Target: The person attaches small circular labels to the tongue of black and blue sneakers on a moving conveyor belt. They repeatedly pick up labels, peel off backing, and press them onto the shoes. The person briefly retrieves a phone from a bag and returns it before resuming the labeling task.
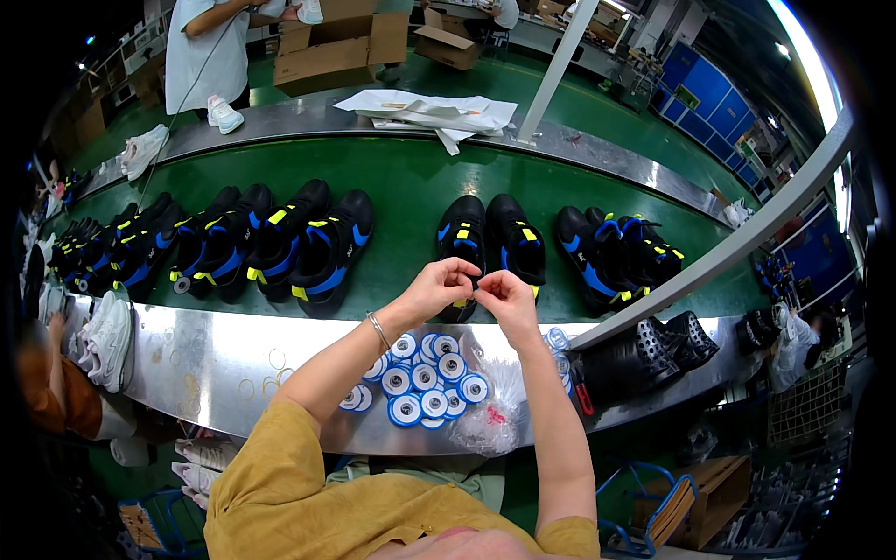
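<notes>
My left hand (437, 287) and my right hand (510, 301) meet over the near side of a pair of black shoes with blue and yellow trim. Both have thumb and forefinger pinched, the tips almost touching; anything between them is too small to make out. The left shoe (459, 224) and the right shoe (511, 222) of this pair stand upright on the green conveyor belt (401, 173), partly hidden by my hands. Below my wrists, a heap of round blue-and-white discs (425, 377) lies on the metal ledge (205, 359), beside a crumpled clear plastic bag (490, 420).
More black shoes (334, 245) line the belt at left, others (607, 252) at right. Black boots (644, 355) and a red-handled tool (582, 392) lie right of my arm. White shoes (110, 341) rest far left. A grey post (728, 257) slants across the right. A person (207, 61) stands opposite.
</notes>
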`<state>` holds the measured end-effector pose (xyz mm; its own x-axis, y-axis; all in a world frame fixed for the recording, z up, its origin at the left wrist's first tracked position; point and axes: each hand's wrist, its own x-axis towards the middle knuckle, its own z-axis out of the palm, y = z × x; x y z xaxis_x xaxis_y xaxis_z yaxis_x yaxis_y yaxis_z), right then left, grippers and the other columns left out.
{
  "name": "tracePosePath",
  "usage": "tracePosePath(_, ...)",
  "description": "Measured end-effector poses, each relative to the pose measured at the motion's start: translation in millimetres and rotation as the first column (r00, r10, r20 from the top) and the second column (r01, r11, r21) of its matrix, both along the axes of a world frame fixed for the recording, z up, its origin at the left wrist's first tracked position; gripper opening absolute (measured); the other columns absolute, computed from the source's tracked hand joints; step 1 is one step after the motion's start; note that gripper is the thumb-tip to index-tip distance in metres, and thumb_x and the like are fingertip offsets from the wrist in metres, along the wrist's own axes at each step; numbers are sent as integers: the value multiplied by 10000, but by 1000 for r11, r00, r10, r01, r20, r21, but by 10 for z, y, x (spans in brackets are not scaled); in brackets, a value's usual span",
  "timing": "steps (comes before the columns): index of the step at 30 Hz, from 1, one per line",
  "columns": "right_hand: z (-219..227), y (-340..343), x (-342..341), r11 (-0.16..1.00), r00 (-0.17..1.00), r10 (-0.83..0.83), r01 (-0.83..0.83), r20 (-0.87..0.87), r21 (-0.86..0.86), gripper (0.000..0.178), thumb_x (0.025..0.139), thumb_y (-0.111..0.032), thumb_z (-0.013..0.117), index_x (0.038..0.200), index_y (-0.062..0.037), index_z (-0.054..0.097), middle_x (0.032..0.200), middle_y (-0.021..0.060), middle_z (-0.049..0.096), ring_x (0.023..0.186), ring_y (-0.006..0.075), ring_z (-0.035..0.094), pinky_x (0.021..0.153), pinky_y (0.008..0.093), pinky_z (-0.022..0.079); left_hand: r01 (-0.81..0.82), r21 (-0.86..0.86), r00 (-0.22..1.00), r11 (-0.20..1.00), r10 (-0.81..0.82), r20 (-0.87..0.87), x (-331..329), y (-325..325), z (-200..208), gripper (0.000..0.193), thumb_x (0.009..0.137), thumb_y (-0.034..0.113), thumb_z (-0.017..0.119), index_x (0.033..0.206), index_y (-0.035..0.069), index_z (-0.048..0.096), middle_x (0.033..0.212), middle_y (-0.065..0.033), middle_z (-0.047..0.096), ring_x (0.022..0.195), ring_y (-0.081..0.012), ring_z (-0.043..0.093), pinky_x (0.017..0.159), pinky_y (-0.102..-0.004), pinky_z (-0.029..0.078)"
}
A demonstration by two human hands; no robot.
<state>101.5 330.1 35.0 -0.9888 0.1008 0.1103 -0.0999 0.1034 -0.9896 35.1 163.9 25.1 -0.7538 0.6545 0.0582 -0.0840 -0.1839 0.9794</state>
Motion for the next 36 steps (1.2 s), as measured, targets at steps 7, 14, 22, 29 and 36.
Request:
tracePosePath(7, 23, -22, -11, 999, 999, 49, -49, -3, -3, 135, 798, 16, 683, 911, -10, 613, 829, 6, 613, 744, 58, 562, 686, 196, 460, -4, -9, 1000, 1000, 4, 2, -14, -13, 4, 311, 805, 29, 642, 1106, -26, 584, 804, 10, 608, 749, -51, 560, 700, -202, 457)
tracePosePath(14, 110, 25, -10, 999, 994, 45, -42, 102, -26, 99, 811, -73, 705, 852, -24, 629, 767, -20, 598, 695, 48, 520, 607, 192, 399, -14, -20, 1000, 1000, 15, 21, 1, -22, 34, 319, 827, 16, 636, 1135, -31, 570, 843, -7, 614, 777, -64, 570, 739, -205, 467)
tracePosePath(22, 81, 19, -10, 996, 991, 83, -85, 105, 12, 91, 801, -66, 697, 806, -7, 629, 746, 0, 606, 682, 60, 523, 607, 209, 411, -36, -22, 999, 999, 36, 1, 5, -36, -29, 306, 837, 6, 633, 1133, -29, 566, 841, -10, 616, 786, -68, 581, 771, -215, 473)
tracePosePath(29, 35, 213, 17, 999, 995, -42, 40, 92, 24, 81, 778, -74, 718, 814, -22, 667, 706, -18, 598, 639, 54, 494, 584, 210, 386, -434, -73, 888, 898, 413, -201, -382, -129, -174, 307, 846, 70, 649, 1132, -11, 573, 1030, -68, 625, 961, -133, 570, 865, -264, 464)
tracePosePath(36, 107, 406, 130, 983, 980, -182, 181, 75, 21, 92, 810, -79, 692, 832, 7, 665, 720, 3, 619, 656, 63, 532, 591, 206, 412, -582, -211, 792, 785, 489, -366, -503, -89, -505, 374, 821, 95, 668, 1156, -29, 557, 1090, -130, 598, 1013, -197, 574, 848, -302, 485)
